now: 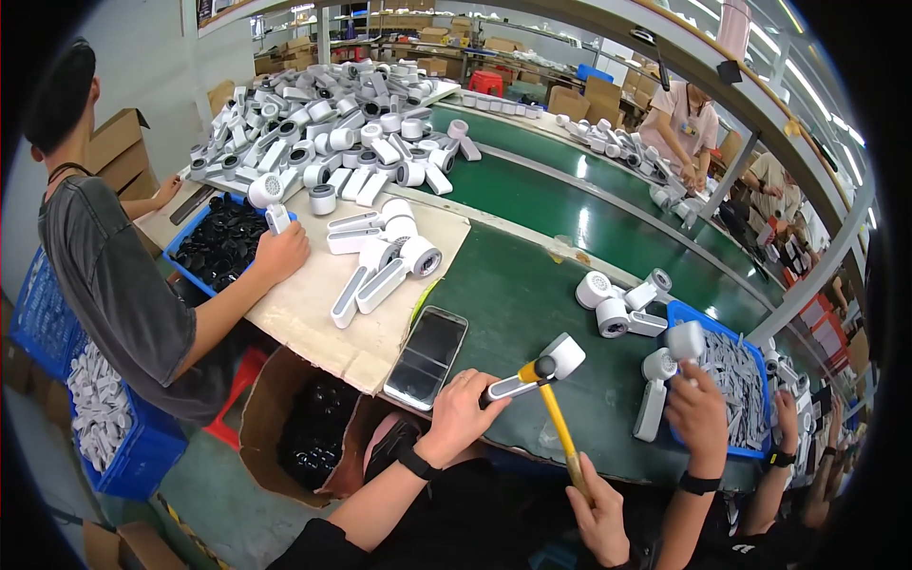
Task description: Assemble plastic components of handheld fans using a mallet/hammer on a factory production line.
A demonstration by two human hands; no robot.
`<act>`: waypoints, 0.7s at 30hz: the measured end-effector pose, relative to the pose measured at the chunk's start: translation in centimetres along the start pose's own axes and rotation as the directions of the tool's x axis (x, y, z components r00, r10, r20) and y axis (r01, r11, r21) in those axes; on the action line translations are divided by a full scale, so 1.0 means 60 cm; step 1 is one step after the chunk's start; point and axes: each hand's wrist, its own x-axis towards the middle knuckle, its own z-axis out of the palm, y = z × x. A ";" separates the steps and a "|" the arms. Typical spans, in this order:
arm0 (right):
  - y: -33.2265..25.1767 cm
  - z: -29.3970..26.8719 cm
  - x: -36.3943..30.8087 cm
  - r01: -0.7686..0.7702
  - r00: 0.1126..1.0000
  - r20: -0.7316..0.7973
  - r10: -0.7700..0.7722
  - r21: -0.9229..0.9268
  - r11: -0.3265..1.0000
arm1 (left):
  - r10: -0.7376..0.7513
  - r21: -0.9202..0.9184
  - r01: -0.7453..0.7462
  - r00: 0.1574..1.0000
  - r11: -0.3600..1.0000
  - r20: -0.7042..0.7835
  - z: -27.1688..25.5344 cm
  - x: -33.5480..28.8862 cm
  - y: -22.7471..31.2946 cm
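Note:
My left hand (458,410) is closed around the grey-white handle of a handheld fan (567,355), whose round white head points away to the right. My right hand (600,515) grips the yellow shaft of a hammer (560,423). The hammer's dark and yellow head lies over the fan's handle, close to the round head; whether it touches cannot be made out. Just left of my left hand a smartphone (427,353) rests on the green table. Several finished-looking white fans (389,252) lie grouped on the beige board beyond the phone.
At left a co-worker's hand (283,252) holds a fan beside a blue bin of black parts (228,239). Another person's hand (698,413) lifts a fan at right, near a blue bin of grey parts (676,313). A large fan pile (313,123) stands behind; a cardboard box (261,437) sits below.

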 end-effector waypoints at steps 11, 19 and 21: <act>-0.039 -0.007 -0.001 0.184 0.979 -0.073 -0.190 -0.076 0.980 | 0.000 0.028 0.000 1.000 1.000 -0.007 -0.006 -0.003 -0.005; -0.041 -0.002 0.010 0.132 0.990 -0.045 -0.137 -0.108 0.985 | -0.017 0.027 0.017 1.000 0.999 -0.002 -0.003 -0.003 -0.004; -0.040 0.001 0.009 0.203 0.967 -0.136 -0.218 -0.117 0.972 | -0.013 0.020 0.012 1.000 1.000 0.004 -0.001 -0.002 -0.002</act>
